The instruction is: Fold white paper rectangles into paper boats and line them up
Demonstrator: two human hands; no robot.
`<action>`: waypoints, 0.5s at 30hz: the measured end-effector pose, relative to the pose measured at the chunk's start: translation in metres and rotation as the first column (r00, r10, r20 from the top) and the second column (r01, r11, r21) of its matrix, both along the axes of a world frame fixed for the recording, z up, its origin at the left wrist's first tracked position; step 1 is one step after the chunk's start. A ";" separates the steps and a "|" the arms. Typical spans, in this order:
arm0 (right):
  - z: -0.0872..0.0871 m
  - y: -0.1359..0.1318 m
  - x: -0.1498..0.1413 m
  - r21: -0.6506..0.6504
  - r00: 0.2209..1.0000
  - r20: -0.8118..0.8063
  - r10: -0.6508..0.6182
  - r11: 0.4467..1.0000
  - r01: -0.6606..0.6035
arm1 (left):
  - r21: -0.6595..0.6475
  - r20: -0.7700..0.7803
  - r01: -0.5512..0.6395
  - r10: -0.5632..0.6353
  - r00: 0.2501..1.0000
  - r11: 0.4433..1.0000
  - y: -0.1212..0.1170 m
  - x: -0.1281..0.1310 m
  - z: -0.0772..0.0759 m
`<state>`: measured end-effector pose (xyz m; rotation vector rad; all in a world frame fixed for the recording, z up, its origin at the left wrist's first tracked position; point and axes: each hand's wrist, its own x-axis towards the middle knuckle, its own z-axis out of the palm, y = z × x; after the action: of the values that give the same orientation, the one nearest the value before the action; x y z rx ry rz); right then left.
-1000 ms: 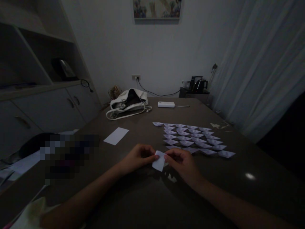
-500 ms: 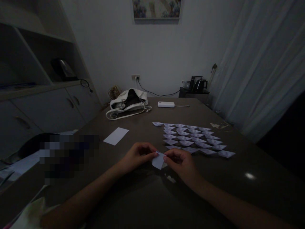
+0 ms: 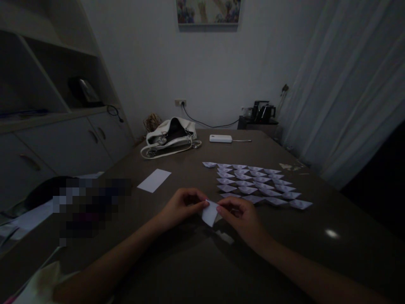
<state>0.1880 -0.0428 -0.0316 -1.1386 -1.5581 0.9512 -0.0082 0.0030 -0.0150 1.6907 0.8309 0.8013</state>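
Observation:
A small folded piece of white paper [image 3: 210,213] is pinched between my two hands above the brown table [image 3: 177,261]. My left hand [image 3: 183,207] grips its upper left corner between thumb and forefinger. The upper right corner is in the closed thumb and fingers of my right hand [image 3: 238,214]. Just beyond my right hand, several small folded paper boats [image 3: 245,184] lie in rows. A flat white sheet of paper [image 3: 154,180] rests on the table beyond my left hand.
A white handbag [image 3: 171,137] lies open toward the back, with a white power bank [image 3: 220,138] and short cable to its right. Torn-looking scraps [image 3: 289,167] sit near the right edge. Papers [image 3: 34,217] and a blurred-out patch are at the left.
The folded paper between my hands has tilted slightly, so its front face now looks narrower and more rectangular. Both hands stay almost in place.

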 end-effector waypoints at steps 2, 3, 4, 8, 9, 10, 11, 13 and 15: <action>0.000 0.000 0.000 -0.001 1.000 0.002 -0.003 1.000 0.003 | 0.005 0.002 0.009 -0.009 1.000 1.000 0.000 0.000 -0.001; 0.000 0.001 0.000 0.001 1.000 0.004 -0.007 1.000 0.007 | 0.005 0.002 0.011 -0.011 1.000 1.000 0.000 -0.001 -0.001; -0.001 0.001 0.000 0.004 1.000 0.006 -0.008 1.000 0.008 | 0.002 0.000 0.012 -0.012 1.000 1.000 0.001 -0.001 -0.001; -0.005 0.002 0.002 0.014 1.000 0.016 0.000 1.000 0.000 | -0.016 0.002 0.009 -0.009 1.000 1.000 0.000 0.000 -0.001; -0.005 0.002 0.002 0.018 1.000 0.019 0.002 1.000 -0.002 | -0.020 0.006 0.013 -0.013 1.000 1.000 0.000 0.000 -0.001; -0.005 0.002 0.001 0.022 1.000 0.021 -0.001 1.000 0.000 | -0.022 0.010 0.019 -0.018 1.000 1.000 0.000 0.000 0.000; -0.004 0.002 0.001 0.026 1.000 0.024 -0.004 1.000 0.003 | -0.023 0.014 0.023 -0.022 1.000 0.999 -0.001 0.000 0.000; -0.003 0.002 0.001 0.036 1.000 0.030 -0.008 0.999 0.007 | -0.025 0.017 0.025 -0.024 1.000 0.999 -0.001 0.001 0.001; -0.001 0.001 0.000 0.044 1.000 0.028 -0.014 0.999 0.012 | -0.029 0.015 0.022 -0.022 1.000 0.999 -0.001 0.001 0.002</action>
<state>0.1882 -0.0414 -0.0329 -1.1348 -1.5853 0.8913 -0.0074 0.0017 -0.0135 1.6637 0.8089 0.7825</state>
